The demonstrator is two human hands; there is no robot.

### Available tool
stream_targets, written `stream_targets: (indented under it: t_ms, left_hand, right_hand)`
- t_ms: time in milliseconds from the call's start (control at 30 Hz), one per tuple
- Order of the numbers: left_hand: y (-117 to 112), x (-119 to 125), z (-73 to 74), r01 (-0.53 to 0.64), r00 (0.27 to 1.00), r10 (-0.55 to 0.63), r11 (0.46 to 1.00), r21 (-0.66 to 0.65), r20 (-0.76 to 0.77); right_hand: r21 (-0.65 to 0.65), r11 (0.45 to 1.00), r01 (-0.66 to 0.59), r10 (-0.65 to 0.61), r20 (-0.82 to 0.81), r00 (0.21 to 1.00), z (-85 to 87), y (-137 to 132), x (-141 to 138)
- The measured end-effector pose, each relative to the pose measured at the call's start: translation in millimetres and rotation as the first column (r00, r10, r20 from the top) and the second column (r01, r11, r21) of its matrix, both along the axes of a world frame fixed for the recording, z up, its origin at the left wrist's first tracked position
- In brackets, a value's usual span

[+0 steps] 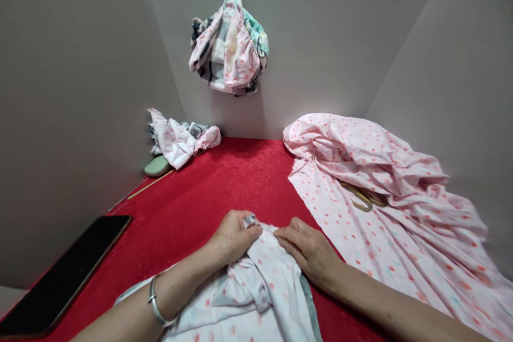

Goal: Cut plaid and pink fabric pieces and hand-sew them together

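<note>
A white cloth with pink and orange spots point(276, 283) lies in front of me, its grey lining showing along one side. My left hand point(234, 235) pinches its top edge, where a small gathered grey bit sticks up past the thumb. A silver bangle point(155, 302) circles the left wrist. A short way to the right, my right hand point(306, 246) grips the same edge between thumb and fingers. Between the two hands runs a short stretch of raw edge. No needle or thread can be made out.
Red cloth point(248, 181) covers the surface, with grey walls around it. Pink dotted fabric point(360, 144) is heaped at right, brass-coloured scissor handles point(363, 197) on it. A phone point(68, 272), fabric scraps point(176, 141) and a green oval object point(157, 166) are left. Sewn pieces point(240, 59) hang behind.
</note>
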State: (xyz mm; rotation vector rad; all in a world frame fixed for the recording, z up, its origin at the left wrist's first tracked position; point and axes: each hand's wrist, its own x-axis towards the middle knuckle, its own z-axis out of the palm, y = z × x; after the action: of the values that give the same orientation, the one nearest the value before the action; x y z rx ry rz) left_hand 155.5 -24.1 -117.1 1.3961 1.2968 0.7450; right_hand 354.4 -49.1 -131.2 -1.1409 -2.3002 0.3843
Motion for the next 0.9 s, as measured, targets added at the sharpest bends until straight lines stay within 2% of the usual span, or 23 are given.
stream_targets:
  t_ms: [233, 533, 700, 800, 900]
  left_hand:
    - [0, -1, -2.1, 0.017, 1.000, -0.017, 1.000, 0.013, -0.022]
    - [2, -3, -6.4, 0.038, 0.999, -0.037, 0.999, 0.021, -0.018]
    - [0, -2, -3.1, 0.054, 0.998, -0.052, 0.997, 0.052, -0.040]
    - [-4, 0, 0.8, 0.069, 0.993, -0.058, 0.992, 0.105, -0.108]
    - [-8, 2, 5.6, 0.128, 0.970, -0.067, 0.958, 0.256, -0.232]
  right_hand:
    - [0.023, 1.000, 0.015, -0.015, 0.022, 1.000, -1.4, 0, -1]
    - [-0.011, 1.000, 0.026, -0.026, 0.053, 0.998, -0.6, 1, -1]
    - [-0.036, 0.999, 0.034, -0.030, 0.086, 0.996, 1.6, 2, -3]
    - [-0.042, 0.998, 0.041, -0.036, 0.114, 0.993, 2.4, 1, -3]
    - [-0.040, 0.998, 0.054, -0.048, 0.129, 0.991, 2.0, 1, -3]
